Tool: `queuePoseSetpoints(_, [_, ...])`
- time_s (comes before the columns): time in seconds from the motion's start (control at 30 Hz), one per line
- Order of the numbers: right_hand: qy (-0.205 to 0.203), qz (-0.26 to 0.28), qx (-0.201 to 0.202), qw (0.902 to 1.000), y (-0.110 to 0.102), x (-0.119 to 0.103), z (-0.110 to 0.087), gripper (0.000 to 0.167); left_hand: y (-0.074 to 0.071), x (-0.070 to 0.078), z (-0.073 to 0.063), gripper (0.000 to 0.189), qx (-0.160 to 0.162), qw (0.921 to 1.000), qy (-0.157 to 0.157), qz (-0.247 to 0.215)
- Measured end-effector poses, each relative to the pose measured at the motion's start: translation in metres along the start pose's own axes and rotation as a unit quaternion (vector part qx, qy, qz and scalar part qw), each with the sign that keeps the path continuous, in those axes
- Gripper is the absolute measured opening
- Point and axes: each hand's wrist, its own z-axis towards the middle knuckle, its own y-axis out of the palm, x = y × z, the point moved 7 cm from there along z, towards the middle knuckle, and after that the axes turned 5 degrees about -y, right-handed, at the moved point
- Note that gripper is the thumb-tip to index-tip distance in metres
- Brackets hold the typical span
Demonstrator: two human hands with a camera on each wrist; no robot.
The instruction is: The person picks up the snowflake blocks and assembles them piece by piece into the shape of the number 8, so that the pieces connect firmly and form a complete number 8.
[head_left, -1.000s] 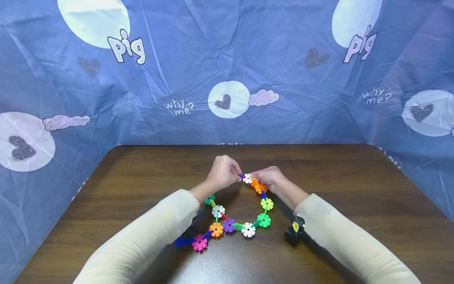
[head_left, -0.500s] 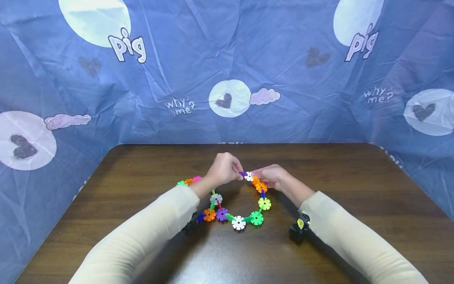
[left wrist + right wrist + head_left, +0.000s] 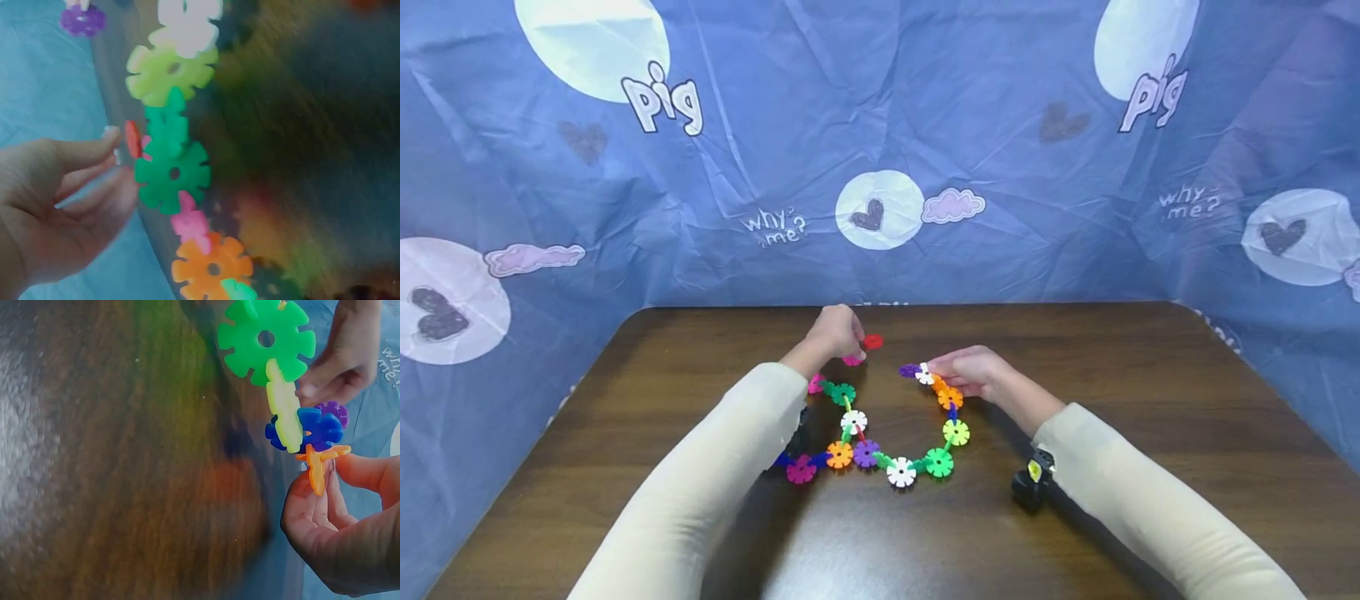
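Observation:
A chain of colourful notched snowflake discs (image 3: 901, 472) curves over the wooden table. Its far right end, a white disc (image 3: 925, 374) with a purple disc (image 3: 909, 371) beyond it, is raised beside my right hand (image 3: 973, 371). That hand pinches the chain near the orange discs (image 3: 316, 470), its fingertips partly hidden. My left hand (image 3: 835, 335) is farther back and to the left, thumb and fingers apart in the left wrist view. Right by its fingertips are a pink disc (image 3: 853, 360) and a red disc (image 3: 872, 342); whether it touches the pink one I cannot tell.
The chain's left branches, with a dark green disc (image 3: 842, 394) and a magenta disc (image 3: 801, 469), run under the left forearm, which hides part of them. A blue printed cloth (image 3: 880, 267) hangs behind the table's (image 3: 1112, 350) far edge.
My left hand has let go of the purple disc and moved back and left, towards the red and pink discs. The right hand keeps its hold. The chain has shifted slightly away.

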Motion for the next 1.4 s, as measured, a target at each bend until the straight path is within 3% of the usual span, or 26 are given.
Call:
queuePoseSetpoints(0.13, [0.007, -0.005, 0.007, 0.9999, 0.000, 0.001, 0.002, 0.043, 0.009, -0.012, 0.002, 0.025, -0.012, 0.9984, -0.042, 0.036])
queuePoseSetpoints(0.27, [0.011, -0.007, 0.011, 0.9999, -0.001, 0.000, 0.001, 0.042, 0.012, -0.016, 0.002, 0.020, -0.012, 0.9978, -0.055, 0.033])
queuePoseSetpoints(0.4, [0.011, -0.009, 0.012, 0.9998, 0.000, -0.002, 0.001, 0.040, 0.010, -0.017, 0.002, 0.017, -0.009, 0.9981, -0.055, 0.026])
queuePoseSetpoints(0.53, [0.011, -0.012, 0.016, 0.9997, -0.001, -0.003, 0.001, 0.040, 0.005, -0.016, 0.002, 0.010, 0.007, 0.9995, -0.027, 0.015])
queuePoseSetpoints(0.63, [0.016, -0.016, 0.023, 0.9995, -0.001, -0.001, 0.000, 0.039, 0.004, -0.015, 0.000, 0.008, 0.006, 0.9996, -0.014, -0.024])
queuePoseSetpoints(0.73, [0.017, -0.023, 0.023, 0.9993, -0.001, 0.001, 0.001, 0.038, 0.008, -0.016, -0.004, 0.008, -0.020, 0.9945, -0.027, -0.099])
queuePoseSetpoints(0.8, [0.014, -0.027, 0.019, 0.9994, 0.000, 0.002, 0.001, 0.037, 0.013, -0.017, -0.006, 0.010, -0.044, 0.9855, -0.038, -0.159])
queuePoseSetpoints(0.93, [0.012, -0.029, 0.020, 0.9993, 0.000, 0.002, 0.002, 0.038, 0.022, -0.015, -0.011, 0.017, -0.088, 0.9555, -0.060, -0.275])
queuePoseSetpoints(1.17, [0.018, -0.030, 0.031, 0.9989, 0.000, 0.001, 0.002, 0.040, 0.030, -0.006, -0.020, 0.025, -0.129, 0.9049, -0.085, -0.396])
queuePoseSetpoints(1.3, [0.022, -0.030, 0.037, 0.9986, 0.000, 0.002, 0.003, 0.039, 0.033, -0.001, -0.024, 0.027, -0.143, 0.8890, -0.097, -0.424])
queuePoseSetpoints(1.4, [0.022, -0.029, 0.041, 0.9985, 0.001, 0.002, 0.003, 0.039, 0.035, 0.001, -0.024, 0.026, -0.143, 0.8870, -0.100, -0.428])
